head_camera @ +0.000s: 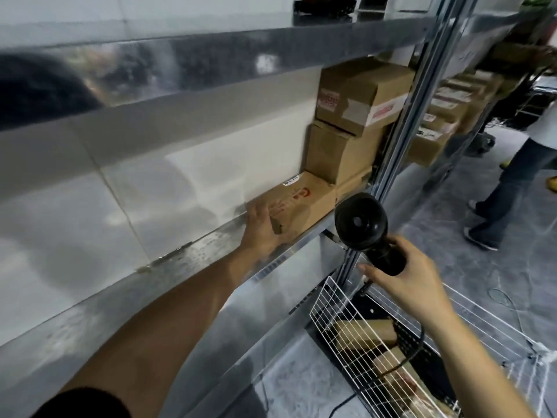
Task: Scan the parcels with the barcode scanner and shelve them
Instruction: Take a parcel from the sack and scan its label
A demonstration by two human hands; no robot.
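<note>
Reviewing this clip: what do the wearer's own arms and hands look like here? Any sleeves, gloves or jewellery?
Both hands are bare, with no gloves. The left hand comes off a forearm that is uncovered up to a dark short sleeve at the bottom edge of the picture. The right hand and its forearm are bare too; no sleeve shows on that side within the frame. No watch, ring or wristband is visible on either arm.

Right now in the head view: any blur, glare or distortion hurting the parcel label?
Head view: motion blur smears the parcel under the left hand, so its red print and white label are unreadable; glare streaks the metal shelf; wide-angle distortion bends the shelf edges; the barcode scanner in the right hand shows fairly sharp.
</note>
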